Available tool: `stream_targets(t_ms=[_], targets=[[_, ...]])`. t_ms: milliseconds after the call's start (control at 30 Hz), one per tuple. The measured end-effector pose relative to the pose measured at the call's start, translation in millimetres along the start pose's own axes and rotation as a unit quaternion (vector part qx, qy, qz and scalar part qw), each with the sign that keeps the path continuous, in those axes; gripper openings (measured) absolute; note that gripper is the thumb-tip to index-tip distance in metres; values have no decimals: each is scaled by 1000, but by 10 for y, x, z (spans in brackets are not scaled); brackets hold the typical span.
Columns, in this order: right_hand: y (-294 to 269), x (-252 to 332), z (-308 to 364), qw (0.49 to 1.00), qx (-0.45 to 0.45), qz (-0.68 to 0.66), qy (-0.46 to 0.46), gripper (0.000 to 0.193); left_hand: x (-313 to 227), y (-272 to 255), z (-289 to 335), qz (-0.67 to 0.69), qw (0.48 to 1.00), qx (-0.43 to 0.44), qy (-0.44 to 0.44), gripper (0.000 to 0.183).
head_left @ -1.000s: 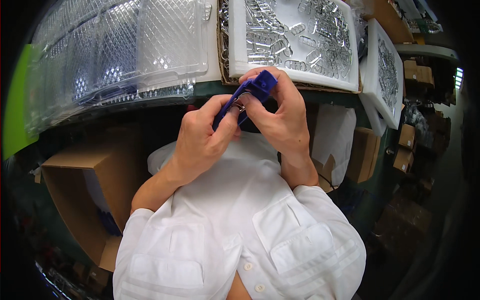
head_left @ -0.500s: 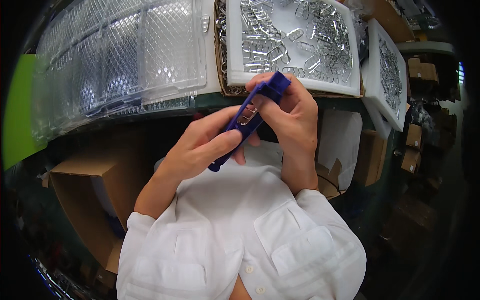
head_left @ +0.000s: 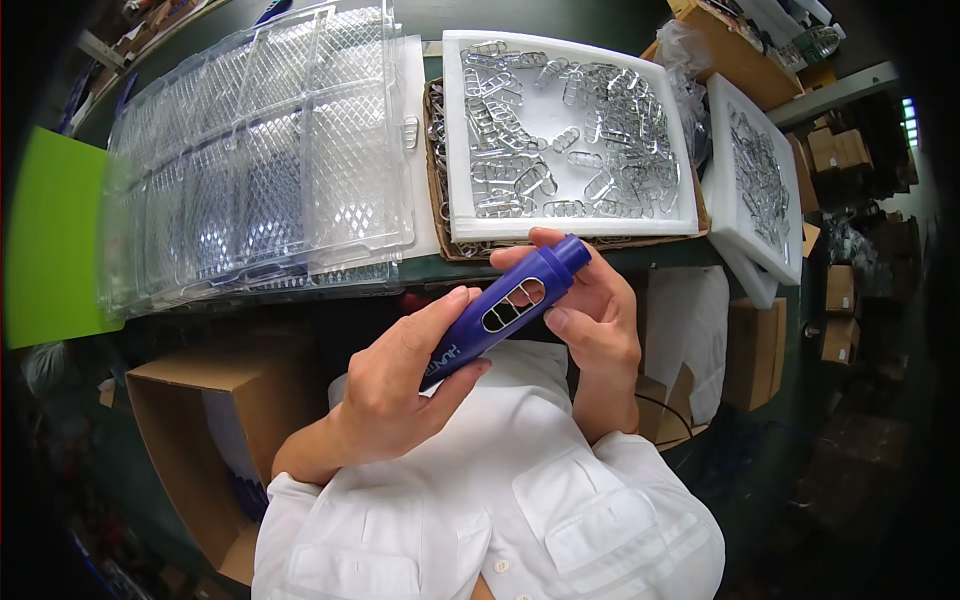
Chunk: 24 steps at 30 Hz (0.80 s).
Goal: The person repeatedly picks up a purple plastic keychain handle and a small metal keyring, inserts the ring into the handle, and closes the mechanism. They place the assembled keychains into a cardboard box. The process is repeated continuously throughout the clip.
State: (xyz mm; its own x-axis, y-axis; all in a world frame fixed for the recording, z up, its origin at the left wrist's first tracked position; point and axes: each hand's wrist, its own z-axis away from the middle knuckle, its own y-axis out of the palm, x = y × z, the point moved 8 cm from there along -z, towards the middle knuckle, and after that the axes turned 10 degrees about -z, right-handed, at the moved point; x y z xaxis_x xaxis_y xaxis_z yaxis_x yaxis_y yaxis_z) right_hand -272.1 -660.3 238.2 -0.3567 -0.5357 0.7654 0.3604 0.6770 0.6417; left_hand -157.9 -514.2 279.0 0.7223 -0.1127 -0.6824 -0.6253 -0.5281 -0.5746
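A blue plastic casing [head_left: 462, 338], tube-like with a narrower collar at its upper right end, is held tilted in front of my chest. Its outer face is turned up, and a slim metal window frame [head_left: 487, 322] with crossbars lines the oval opening. My left hand [head_left: 395, 365] wraps the lower end, thumb on the near side and fingers on the far side. Around the collar end curl the fingers of my right hand [head_left: 600, 335], partly hidden behind the casing; a fingertip shows through the opening. The right thumb rests close to the casing's near edge.
A white foam tray [head_left: 458, 190] of loose metal frames lies on a cardboard box beyond my hands. Clear plastic blister trays [head_left: 255, 170] are stacked at left. Another foam tray [head_left: 722, 190] leans at right. An open cardboard box [head_left: 190, 370] stands below the bench at left.
The casing has been turned over, from its hollow inner side to its smooth outer face. Both hands sit lower in the picture, and the bench shows farther back.
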Motion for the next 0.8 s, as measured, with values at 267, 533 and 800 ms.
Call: stream_targets(t_ms=[267, 533, 800], targets=[[-150, -26, 37, 997, -67, -9, 26, 71, 3, 163, -4, 41, 999, 28, -21, 65], [-463, -42, 35, 998, -53, -13, -20, 63, -54, 48, -379, -13, 997, 71, -26, 57], [-797, 257, 137, 980, -125, 119, -95, 47, 896, -477, -2689, -254, 967, -5, -39, 33]])
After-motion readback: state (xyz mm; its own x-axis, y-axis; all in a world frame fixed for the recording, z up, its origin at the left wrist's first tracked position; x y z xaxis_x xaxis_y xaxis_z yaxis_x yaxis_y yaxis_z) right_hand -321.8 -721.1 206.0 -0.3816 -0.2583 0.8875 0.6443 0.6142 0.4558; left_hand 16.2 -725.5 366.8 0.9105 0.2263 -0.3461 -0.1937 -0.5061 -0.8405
